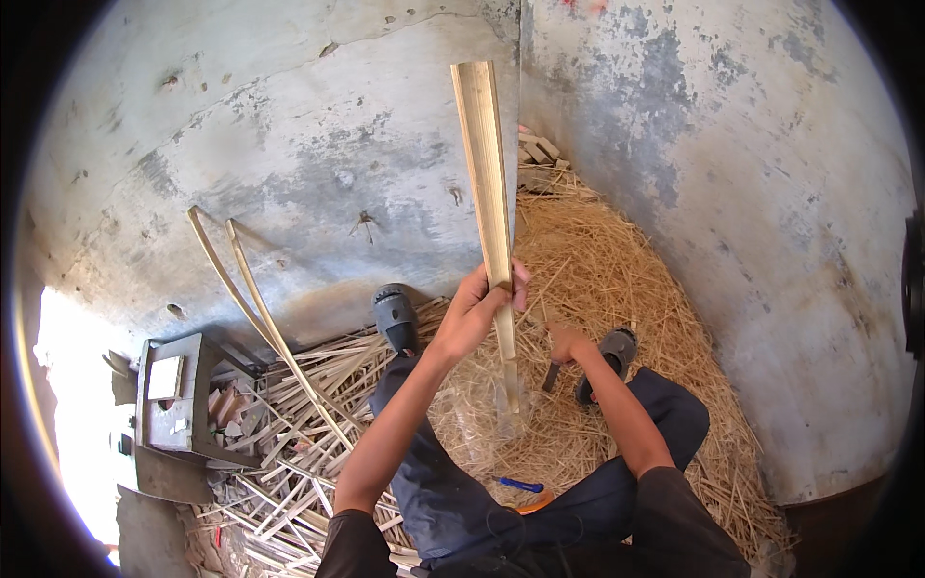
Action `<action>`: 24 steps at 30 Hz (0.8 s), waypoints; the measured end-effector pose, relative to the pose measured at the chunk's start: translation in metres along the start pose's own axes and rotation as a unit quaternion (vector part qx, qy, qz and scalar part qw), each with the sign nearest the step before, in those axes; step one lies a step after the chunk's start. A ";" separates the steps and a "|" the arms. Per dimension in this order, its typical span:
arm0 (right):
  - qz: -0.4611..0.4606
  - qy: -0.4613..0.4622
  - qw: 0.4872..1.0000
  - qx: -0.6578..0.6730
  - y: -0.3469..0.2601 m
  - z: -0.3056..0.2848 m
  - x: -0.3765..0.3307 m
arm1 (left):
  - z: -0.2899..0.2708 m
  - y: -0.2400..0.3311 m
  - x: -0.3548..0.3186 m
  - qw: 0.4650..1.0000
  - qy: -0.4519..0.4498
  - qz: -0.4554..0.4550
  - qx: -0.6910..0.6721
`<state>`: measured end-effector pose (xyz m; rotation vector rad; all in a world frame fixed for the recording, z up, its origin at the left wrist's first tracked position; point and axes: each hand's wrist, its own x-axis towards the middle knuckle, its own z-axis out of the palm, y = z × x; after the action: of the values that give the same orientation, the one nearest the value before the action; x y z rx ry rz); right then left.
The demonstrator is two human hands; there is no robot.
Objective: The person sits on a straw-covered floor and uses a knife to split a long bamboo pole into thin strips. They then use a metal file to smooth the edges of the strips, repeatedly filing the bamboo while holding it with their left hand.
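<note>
My left hand [479,303] grips a long pale bamboo slat [487,173] near its middle and holds it upright, its top reaching up along the wall corner. My right hand [567,344] is lower and to the right, closed on the dark handle of a knife [550,376] whose blade points down beside the slat's lower part. The slat's lower end is blurred above the straw between my legs. My feet in grey sandals [396,321] rest on the floor ahead.
Bamboo shavings [617,279] pile in the corner between two stained concrete walls. Two thin slats [251,299] lean on the left wall above a heap of split strips [289,433]. A small stool [178,400] stands at left. A blue pen-like tool [520,485] lies near my knee.
</note>
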<state>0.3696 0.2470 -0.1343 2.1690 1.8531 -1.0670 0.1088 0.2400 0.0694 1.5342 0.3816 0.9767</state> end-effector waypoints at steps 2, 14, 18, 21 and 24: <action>0.004 -0.013 1.000 0.025 -0.011 -0.005 0.002 | -0.005 0.000 -0.003 1.000 0.013 -0.008 0.004; -0.132 0.199 0.914 -0.329 0.005 0.009 -0.001 | -0.004 0.002 0.001 0.999 0.025 -0.029 0.025; -0.057 0.065 0.937 -0.339 -0.003 0.019 0.008 | -0.010 0.002 0.001 0.998 0.022 -0.005 0.053; 0.055 -0.106 0.956 -0.267 0.048 0.044 0.039 | 0.008 0.024 0.018 0.998 0.025 0.053 0.024; 0.098 -0.233 0.959 -0.127 0.101 0.045 0.043 | 0.023 0.043 0.044 0.994 0.022 0.096 -0.053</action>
<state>0.4415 0.2341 -0.2284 1.7266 1.4409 -1.1073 0.1396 0.2468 0.1264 1.4739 0.2108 1.1636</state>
